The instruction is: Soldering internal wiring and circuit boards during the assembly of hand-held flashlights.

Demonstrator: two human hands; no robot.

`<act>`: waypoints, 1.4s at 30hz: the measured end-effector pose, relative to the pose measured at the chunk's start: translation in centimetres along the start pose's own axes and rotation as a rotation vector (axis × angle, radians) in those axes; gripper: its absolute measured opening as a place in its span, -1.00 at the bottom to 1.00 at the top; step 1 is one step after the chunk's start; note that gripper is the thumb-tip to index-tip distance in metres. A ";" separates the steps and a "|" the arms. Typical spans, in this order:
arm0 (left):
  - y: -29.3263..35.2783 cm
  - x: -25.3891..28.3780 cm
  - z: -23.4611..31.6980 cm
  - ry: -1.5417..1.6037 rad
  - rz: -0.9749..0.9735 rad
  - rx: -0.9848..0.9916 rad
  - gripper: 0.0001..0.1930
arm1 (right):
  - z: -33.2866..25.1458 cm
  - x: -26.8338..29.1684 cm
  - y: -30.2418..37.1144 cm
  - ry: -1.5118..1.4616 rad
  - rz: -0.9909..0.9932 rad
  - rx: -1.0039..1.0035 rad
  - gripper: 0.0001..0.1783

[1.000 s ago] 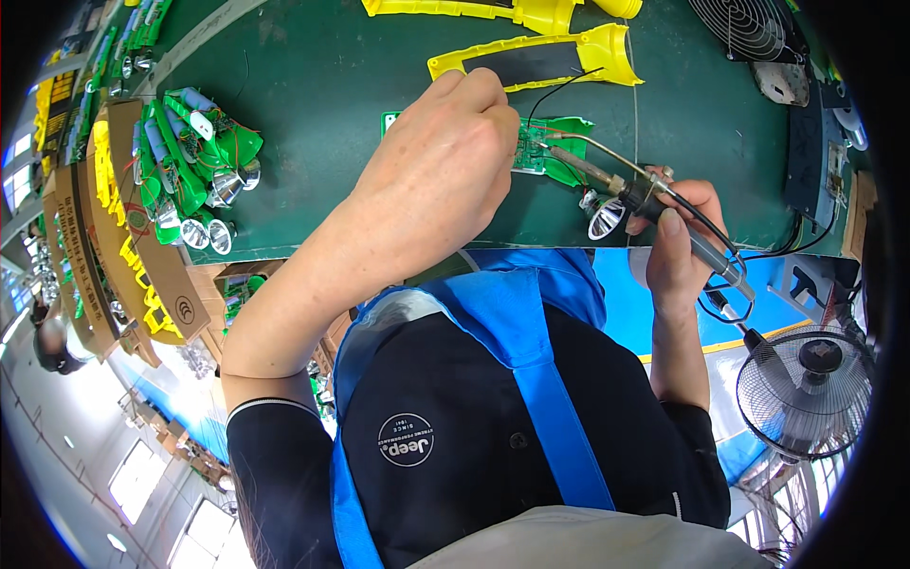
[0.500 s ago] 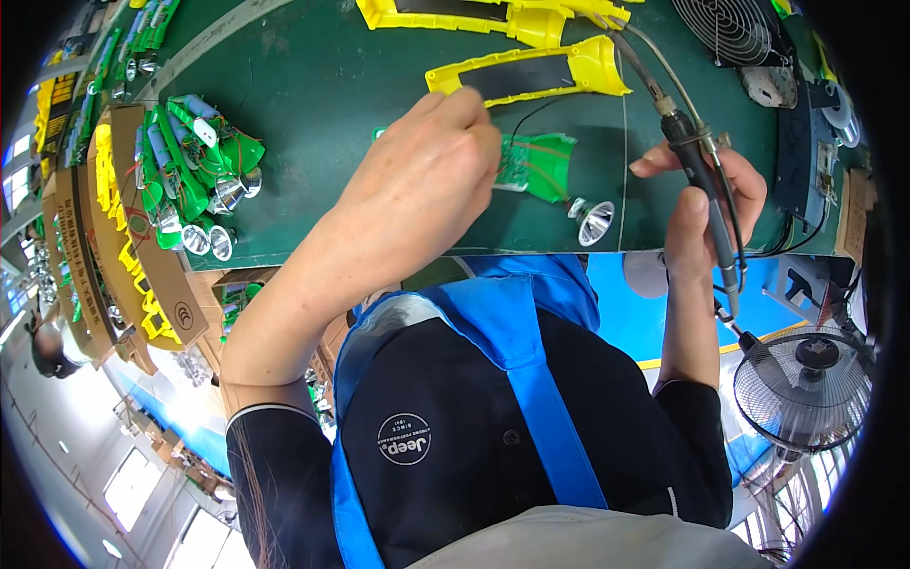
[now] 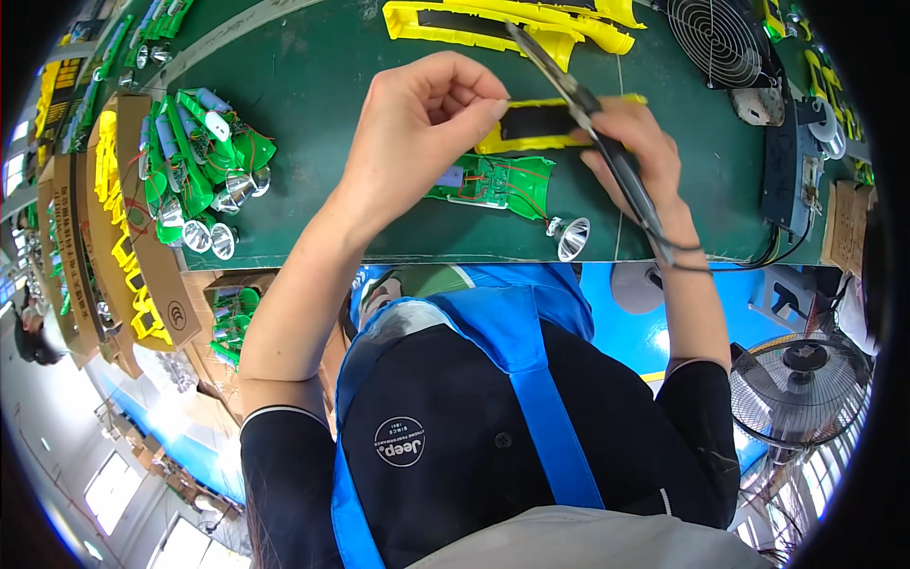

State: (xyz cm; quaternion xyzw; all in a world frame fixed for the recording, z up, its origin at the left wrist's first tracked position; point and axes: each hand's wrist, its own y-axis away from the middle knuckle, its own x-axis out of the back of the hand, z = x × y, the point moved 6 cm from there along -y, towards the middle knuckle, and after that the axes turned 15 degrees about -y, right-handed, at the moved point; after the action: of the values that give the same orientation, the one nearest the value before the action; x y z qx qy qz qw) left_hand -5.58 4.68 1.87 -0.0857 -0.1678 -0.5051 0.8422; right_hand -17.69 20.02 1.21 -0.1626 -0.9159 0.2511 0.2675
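My right hand (image 3: pixel 633 152) is wrapped round the dark handle of a soldering iron (image 3: pixel 627 175). The iron's metal shaft slants up to the far left. Under the right fingers lies a yellow plastic shell (image 3: pixel 531 142) with a black panel; whether they touch it I cannot tell. My left hand (image 3: pixel 417 123) hovers beside the shell's left end, thumb and forefinger pinched. What they hold, if anything, is too small to make out. Nearer me lies a green housing with a circuit board (image 3: pixel 488 182) and red wires, partly behind my left wrist. A silver reflector cup (image 3: pixel 573 239) is wired to its right end.
More yellow shells (image 3: pixel 474 27) lie at the far side of the green table (image 3: pixel 313 180). To the left is a pile of green housings (image 3: pixel 204 156) with reflectors, beside a cardboard box (image 3: pixel 156 294). A round fan grille (image 3: pixel 716 43) and a dark box (image 3: pixel 787 171) stand right.
The iron has swung from pointing toward me to pointing away, and my right hand has moved left to the shell. The near shell and green housing have shifted. My left hand has turned, showing its pinch.
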 end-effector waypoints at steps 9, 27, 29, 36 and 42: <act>-1.5 -0.8 0.0 -0.540 -0.293 -0.116 -0.94 | -1.4 2.9 2.9 -0.329 0.455 -0.466 -0.72; -2.9 -2.3 1.2 -0.813 -0.382 -0.564 -0.92 | 1.7 2.5 3.5 -0.533 0.465 -0.922 -0.67; -3.0 -2.4 1.1 -0.818 -0.386 -0.562 -0.93 | 1.7 2.4 3.4 -0.528 0.436 -0.912 -0.68; -3.1 -2.5 1.1 -0.812 -0.379 -0.570 -0.92 | 1.5 2.3 3.3 -0.528 0.421 -0.888 -0.71; -3.0 -2.5 1.2 -0.830 -0.363 -0.572 -0.93 | 1.4 2.2 3.4 -0.504 0.402 -0.888 -0.72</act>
State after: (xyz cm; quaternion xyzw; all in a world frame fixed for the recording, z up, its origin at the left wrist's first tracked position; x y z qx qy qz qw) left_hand -9.54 5.70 1.96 -0.4739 -0.3544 -0.5917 0.5475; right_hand -19.70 23.22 -0.78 -0.3665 -0.9205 -0.0825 -0.1077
